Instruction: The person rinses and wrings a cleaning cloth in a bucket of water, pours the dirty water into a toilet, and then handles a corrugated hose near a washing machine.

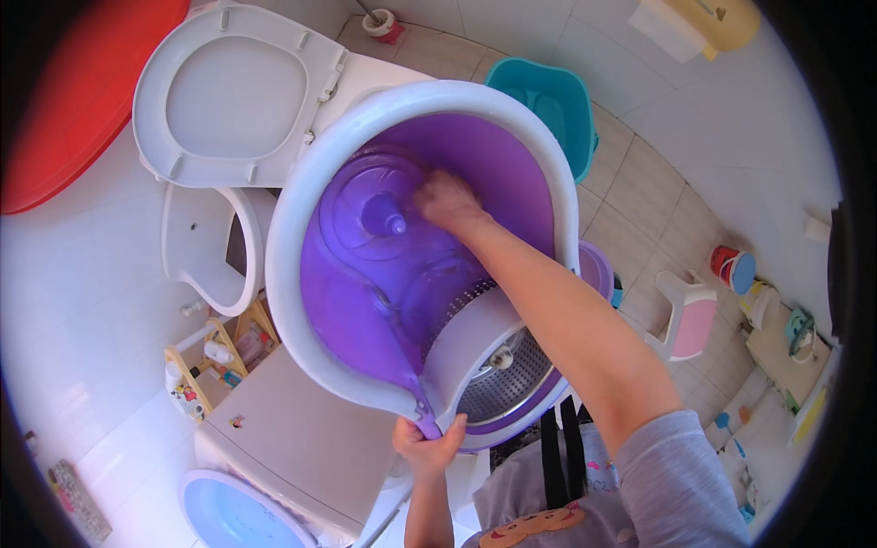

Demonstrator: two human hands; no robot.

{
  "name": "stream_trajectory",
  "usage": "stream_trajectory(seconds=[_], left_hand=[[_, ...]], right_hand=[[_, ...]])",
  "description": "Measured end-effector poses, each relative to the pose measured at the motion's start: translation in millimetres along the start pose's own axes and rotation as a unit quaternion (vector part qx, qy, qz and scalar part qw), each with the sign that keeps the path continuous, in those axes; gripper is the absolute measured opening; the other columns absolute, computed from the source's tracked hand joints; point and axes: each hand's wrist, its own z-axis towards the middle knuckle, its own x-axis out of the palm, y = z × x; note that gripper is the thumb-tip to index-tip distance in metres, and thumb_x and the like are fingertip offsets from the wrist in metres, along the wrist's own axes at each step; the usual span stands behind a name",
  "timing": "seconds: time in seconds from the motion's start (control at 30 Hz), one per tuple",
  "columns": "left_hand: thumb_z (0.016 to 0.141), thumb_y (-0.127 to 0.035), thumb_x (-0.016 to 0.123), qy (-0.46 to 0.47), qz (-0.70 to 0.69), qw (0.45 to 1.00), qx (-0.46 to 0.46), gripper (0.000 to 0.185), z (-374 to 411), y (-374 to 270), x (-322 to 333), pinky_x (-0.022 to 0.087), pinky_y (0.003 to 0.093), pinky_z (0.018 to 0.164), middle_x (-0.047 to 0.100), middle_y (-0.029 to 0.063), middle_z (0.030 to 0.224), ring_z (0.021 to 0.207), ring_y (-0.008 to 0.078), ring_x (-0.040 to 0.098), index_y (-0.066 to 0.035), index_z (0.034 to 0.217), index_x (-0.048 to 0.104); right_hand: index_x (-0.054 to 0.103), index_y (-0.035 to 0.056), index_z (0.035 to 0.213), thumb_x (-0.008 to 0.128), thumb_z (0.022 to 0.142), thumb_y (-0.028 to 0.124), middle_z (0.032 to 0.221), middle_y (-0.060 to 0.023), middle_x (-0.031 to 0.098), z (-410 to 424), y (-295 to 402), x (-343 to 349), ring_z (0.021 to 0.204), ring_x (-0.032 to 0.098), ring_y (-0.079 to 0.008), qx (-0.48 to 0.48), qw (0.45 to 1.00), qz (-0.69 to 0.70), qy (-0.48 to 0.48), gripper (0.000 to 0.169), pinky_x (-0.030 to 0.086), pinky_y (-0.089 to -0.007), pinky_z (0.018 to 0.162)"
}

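A large purple plastic mop bucket (438,274) with a pale rim fills the middle of the view. It has a moulded cone inside and a perforated metal spin basket (507,383) at its near side. My left hand (428,442) grips the pouring spout at the bucket's near rim, thumb to the right of it. My right hand (449,198) reaches down inside, close to the purple inner wall beside the cone; it is blurred, and whether it holds anything cannot be told.
A white toilet seat (151,103) and a washbasin (253,260) stand to the left, a cabinet (301,438) at lower left, a teal tub (582,109) behind, a pink-and-white stool (692,322) at right. A blue basin (236,514) lies at lower left.
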Motion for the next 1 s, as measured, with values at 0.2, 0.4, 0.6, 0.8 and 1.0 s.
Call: stream_trajectory(seconds=[0.2, 0.4, 0.6, 0.8, 1.0], left_hand=[[0.055, -0.007, 0.070, 0.028, 0.057, 0.998, 0.029, 0.043, 0.7, 9.8, -10.7, 0.041, 0.0246, 0.067, 0.055, 0.0068, 0.082, 0.073, 0.0112, 0.051, 0.004, 0.091, 0.049], [0.055, -0.007, 0.071, 0.037, 0.043, 0.998, 0.021, 0.042, 2.7, 13.4, -12.7, 0.041, 0.0242, 0.065, 0.055, 0.0060, 0.080, 0.071, 0.0103, 0.050, 0.003, 0.089, 0.050], [0.056, -0.007, 0.071, 0.036, 0.064, 0.996, 0.057, 0.040, 7.1, 5.9, -11.1, 0.041, 0.0239, 0.064, 0.055, 0.0054, 0.079, 0.070, 0.0099, 0.050, 0.003, 0.089, 0.050], [0.055, -0.011, 0.073, 0.034, 0.107, 0.987, 0.111, 0.041, 9.2, 9.2, -13.5, 0.041, 0.0235, 0.063, 0.055, 0.0048, 0.078, 0.069, 0.0096, 0.049, 0.002, 0.086, 0.050], [0.050, -0.010, 0.073, 0.027, 0.131, 0.984, 0.121, 0.028, 17.5, 0.8, -12.7, 0.041, 0.0237, 0.052, 0.055, 0.0048, 0.065, 0.056, 0.0127, 0.052, -0.003, 0.068, 0.054]], right_hand=[[0.060, -0.0003, 0.081, 0.046, 0.070, 0.021, 0.086, -0.0225, 0.056, -9.3, 14.5, -20.0, 0.086, 0.054, -0.0344, -0.039, 0.996, 0.078, 0.028, 0.027, 0.042, -0.0408, 0.076], [0.058, -0.0013, 0.077, 0.046, 0.069, 0.021, 0.084, -0.0251, 0.055, -12.2, -5.2, -4.4, 0.084, 0.052, -0.0368, -0.042, 0.993, 0.105, 0.020, 0.027, 0.041, -0.0418, 0.076], [0.055, -0.0030, 0.082, 0.045, 0.070, 0.020, 0.082, -0.0231, 0.054, -5.9, -10.0, -3.5, 0.080, 0.051, -0.0373, -0.129, 0.979, 0.130, -0.086, 0.027, 0.041, -0.0410, 0.072], [0.056, 0.0020, 0.073, 0.047, 0.068, 0.011, 0.074, -0.0152, 0.057, -7.9, -7.6, -23.9, 0.070, 0.054, -0.0302, -0.221, 0.964, 0.069, -0.134, 0.014, 0.043, -0.0398, 0.066], [0.060, 0.0039, 0.084, 0.046, 0.072, 0.010, 0.087, -0.0135, 0.059, -21.4, -20.8, -5.5, 0.084, 0.056, -0.0271, -0.413, 0.850, -0.272, 0.181, 0.020, 0.046, -0.0338, 0.072]])
